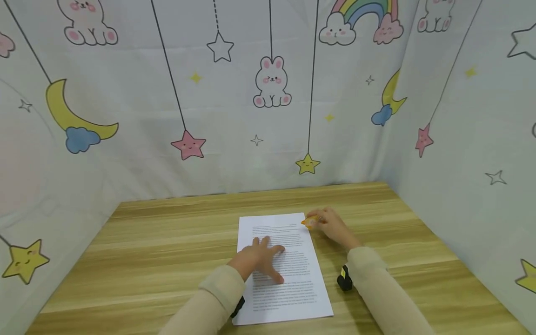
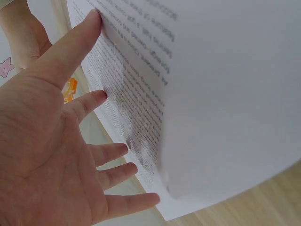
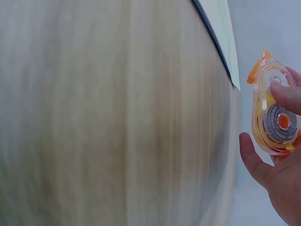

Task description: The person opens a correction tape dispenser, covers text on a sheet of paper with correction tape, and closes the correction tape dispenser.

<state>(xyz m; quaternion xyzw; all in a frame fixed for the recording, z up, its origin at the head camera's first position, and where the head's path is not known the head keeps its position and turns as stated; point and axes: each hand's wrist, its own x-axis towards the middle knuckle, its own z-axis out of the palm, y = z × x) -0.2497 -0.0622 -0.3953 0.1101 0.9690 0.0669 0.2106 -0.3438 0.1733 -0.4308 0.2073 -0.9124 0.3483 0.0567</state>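
A printed sheet of paper (image 1: 289,298) lies on the wooden table, dense with lines of text. My left hand (image 1: 261,257) rests on its middle with fingers spread; in the left wrist view the fingertips (image 2: 123,149) touch the printed lines. Beside the sheet's upper right corner, my right hand (image 1: 332,225) holds an orange correction tape (image 1: 311,222), its tip pointing toward the paper's edge. The right wrist view shows the correction tape (image 3: 277,117) as a clear case with a dark round reel inside, pinched between thumb and fingers.
The wooden table (image 1: 167,251) extends on both sides of the sheet. A white curtain (image 1: 234,172) printed with stars, moons and rabbits hangs behind it and along the sides. A black wrist camera (image 1: 345,279) is worn at the right sleeve.
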